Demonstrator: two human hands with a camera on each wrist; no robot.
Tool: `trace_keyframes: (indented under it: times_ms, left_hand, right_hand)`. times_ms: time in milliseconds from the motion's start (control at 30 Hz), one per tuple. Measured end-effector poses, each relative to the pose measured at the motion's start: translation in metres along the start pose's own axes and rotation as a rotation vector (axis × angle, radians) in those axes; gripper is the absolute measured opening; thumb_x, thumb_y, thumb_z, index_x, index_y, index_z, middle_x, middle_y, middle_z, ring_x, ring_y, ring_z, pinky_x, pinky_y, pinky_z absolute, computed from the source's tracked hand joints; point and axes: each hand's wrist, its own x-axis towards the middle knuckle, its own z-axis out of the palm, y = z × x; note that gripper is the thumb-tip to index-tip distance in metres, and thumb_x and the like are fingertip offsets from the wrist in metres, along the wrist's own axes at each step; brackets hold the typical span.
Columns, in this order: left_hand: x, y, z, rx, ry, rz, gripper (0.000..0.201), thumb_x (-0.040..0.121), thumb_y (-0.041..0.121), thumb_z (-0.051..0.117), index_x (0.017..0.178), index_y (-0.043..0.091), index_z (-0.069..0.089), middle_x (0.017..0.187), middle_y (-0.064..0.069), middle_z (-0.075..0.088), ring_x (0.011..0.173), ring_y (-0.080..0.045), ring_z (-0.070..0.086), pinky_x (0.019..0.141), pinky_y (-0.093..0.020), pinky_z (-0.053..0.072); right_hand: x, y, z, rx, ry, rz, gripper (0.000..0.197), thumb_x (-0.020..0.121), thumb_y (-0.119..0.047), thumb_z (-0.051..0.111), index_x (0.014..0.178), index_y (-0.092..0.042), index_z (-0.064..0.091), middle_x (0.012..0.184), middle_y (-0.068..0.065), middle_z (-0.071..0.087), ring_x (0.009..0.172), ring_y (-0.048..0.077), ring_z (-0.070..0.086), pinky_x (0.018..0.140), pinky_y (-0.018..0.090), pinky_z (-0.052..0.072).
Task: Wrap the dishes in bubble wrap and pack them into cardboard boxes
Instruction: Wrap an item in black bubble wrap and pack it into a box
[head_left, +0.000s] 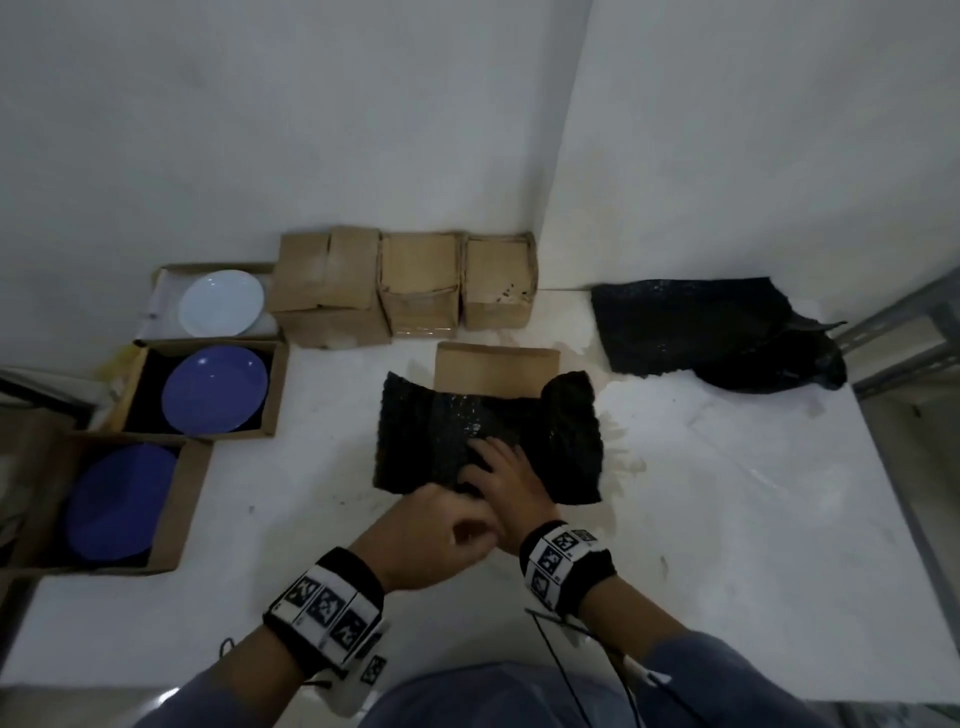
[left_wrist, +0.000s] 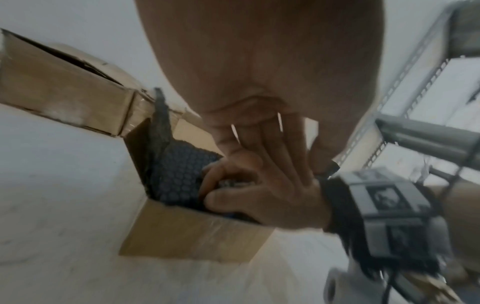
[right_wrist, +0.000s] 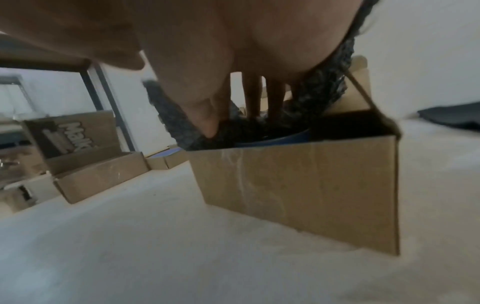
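Mostly black bubble wrap (head_left: 467, 431) (bumpy, crumpled), draped over open cardboard box (right_wrist: 298, 181)

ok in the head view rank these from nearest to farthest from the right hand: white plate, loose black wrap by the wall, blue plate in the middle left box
From the right hand:
1. Loose black wrap, back right.
2. Blue plate, left.
3. White plate, far back left.
The first two are nearly level.
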Motion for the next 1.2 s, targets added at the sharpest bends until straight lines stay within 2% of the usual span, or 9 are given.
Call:
trace_keyframes:
  times_ms: [67, 133, 267, 333, 467, 633, 733, 900, 1200]
  left_hand:
    - [0.008, -0.001, -0.005, -0.054, 0.197, -0.018, 0.018, 0.094, 0.026, 0.056, 0.107, 0.028, 0.067, 0.1, 0.014, 0.063, 0.086, 0.001, 0.058, 0.075, -0.016, 0.047]
    - [0.022, -0.009, -0.003, -0.049, 0.301, -0.076, 0.023, 0.097, 0.018, 0.05, 0.116, 0.025, 0.059, 0.112, 0.012, 0.054, 0.097, -0.003, 0.055, 0.081, -0.018, 0.047]
    - [0.045, -0.043, 0.015, 0.335, 0.259, -0.213, 0.036, 0.09, 0.015, 0.055, 0.126, 0.017, 0.055, 0.124, -0.005, 0.05, 0.107, -0.025, 0.054, 0.078, -0.04, 0.051]
    - [0.045, -0.057, 0.022, 0.427, 0.215, -0.235, 0.04, 0.083, 0.013, 0.064, 0.122, 0.014, 0.059, 0.12, -0.011, 0.054, 0.102, -0.031, 0.057, 0.072, -0.041, 0.05]
    - [0.04, -0.071, 0.021, 0.464, 0.228, -0.169, 0.049, 0.065, 0.004, 0.076, 0.112, 0.016, 0.064, 0.112, -0.01, 0.059, 0.093, -0.03, 0.062, 0.069, -0.037, 0.049]
    - [0.039, -0.076, 0.017, 0.533, 0.252, -0.148, 0.06, 0.054, -0.002, 0.079, 0.111, 0.012, 0.065, 0.108, -0.006, 0.064, 0.088, -0.026, 0.065, 0.074, -0.035, 0.048]
    - [0.042, -0.076, 0.014, 0.663, 0.241, -0.159, 0.059, 0.056, 0.012, 0.08, 0.113, 0.012, 0.067, 0.107, -0.004, 0.065, 0.092, -0.027, 0.059, 0.074, -0.036, 0.042]
    - [0.049, -0.078, -0.001, 0.849, 0.139, -0.161, 0.061, 0.049, 0.03, 0.083, 0.107, 0.015, 0.068, 0.099, 0.0, 0.064, 0.088, -0.026, 0.052, 0.071, -0.037, 0.025]
    - [0.059, -0.077, 0.01, 0.929, 0.079, -0.146, 0.044, 0.058, 0.029, 0.077, 0.098, 0.015, 0.065, 0.088, -0.001, 0.061, 0.086, -0.026, 0.051, 0.071, -0.039, 0.03]
  right_hand:
    - [-0.002, -0.003, 0.002, 0.061, 0.005, 0.032, 0.036, 0.088, -0.035, 0.052, 0.118, -0.019, 0.064, 0.141, 0.007, 0.049, 0.135, 0.03, 0.038, 0.112, 0.052, 0.029]
    - [-0.007, -0.004, 0.001, 0.179, 0.072, 0.031, 0.033, 0.092, -0.036, 0.05, 0.114, -0.019, 0.067, 0.13, 0.002, 0.055, 0.124, 0.024, 0.049, 0.104, 0.045, 0.04]
    - [-0.02, 0.008, -0.009, 0.308, 0.264, 0.203, 0.02, 0.092, -0.026, 0.052, 0.097, -0.013, 0.068, 0.122, 0.001, 0.053, 0.111, 0.019, 0.053, 0.097, 0.035, 0.047]
    - [-0.025, 0.014, -0.016, 0.413, 0.35, 0.347, 0.013, 0.092, -0.017, 0.057, 0.101, -0.016, 0.065, 0.126, -0.002, 0.046, 0.113, 0.013, 0.05, 0.099, 0.027, 0.044]
    - [-0.028, 0.025, -0.024, 0.578, 0.347, 0.595, 0.032, 0.091, -0.005, 0.06, 0.122, -0.014, 0.06, 0.132, 0.005, 0.041, 0.11, 0.019, 0.054, 0.098, 0.029, 0.047]
    - [-0.023, 0.028, -0.032, 0.121, 0.07, 0.5, 0.052, 0.089, -0.015, 0.06, 0.139, -0.015, 0.048, 0.143, 0.009, 0.033, 0.123, 0.026, 0.043, 0.102, 0.038, 0.044]
    - [-0.017, 0.027, -0.035, -0.107, -0.084, 0.45, 0.06, 0.087, -0.021, 0.061, 0.143, -0.015, 0.04, 0.141, 0.01, 0.035, 0.121, 0.028, 0.044, 0.093, 0.037, 0.047]
    - [-0.007, 0.033, -0.035, -0.329, -0.135, 0.4, 0.062, 0.084, -0.031, 0.064, 0.139, -0.017, 0.042, 0.13, 0.005, 0.048, 0.117, 0.027, 0.047, 0.091, 0.039, 0.041]
    - [0.004, 0.036, -0.03, -0.381, -0.22, 0.372, 0.056, 0.084, -0.033, 0.065, 0.134, -0.015, 0.045, 0.129, 0.005, 0.051, 0.119, 0.028, 0.048, 0.094, 0.04, 0.04]
